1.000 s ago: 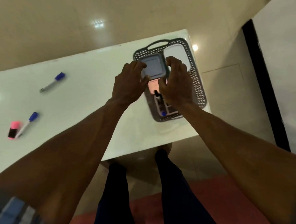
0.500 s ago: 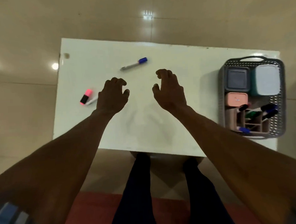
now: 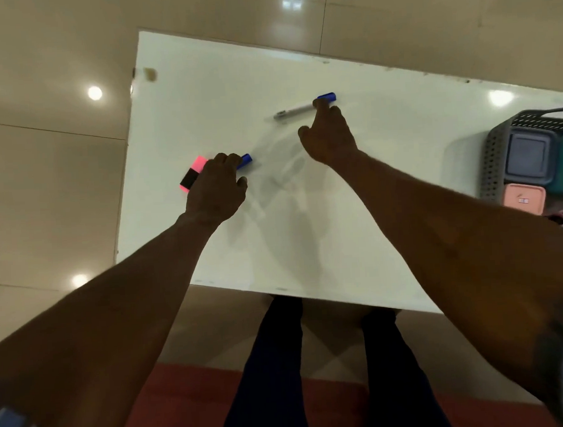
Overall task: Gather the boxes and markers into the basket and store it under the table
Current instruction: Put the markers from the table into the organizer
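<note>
On the white table point(image 3: 386, 181) my left hand point(image 3: 215, 189) covers a blue-capped marker point(image 3: 246, 159), its fingers curled over the barrel; only the cap shows. A pink and black highlighter point(image 3: 192, 175) lies right beside that hand. My right hand point(image 3: 330, 137) reaches farther back, and its fingertips touch a second blue-capped marker point(image 3: 296, 109) near the cap, with the thumb held apart. The grey perforated basket point(image 3: 494, 156) stands at the table's right end. It holds a grey box point(image 3: 528, 154) and a pink box point(image 3: 522, 199).
Glossy beige floor tiles surround the table on the left and at the back. My legs stand at the near table edge on a red mat point(image 3: 192, 404). The basket is partly cut off by the right frame edge.
Both hands left the basket and swung left across the table. The left hand came down on the marker by the highlighter, and the right hand reached the far marker.
</note>
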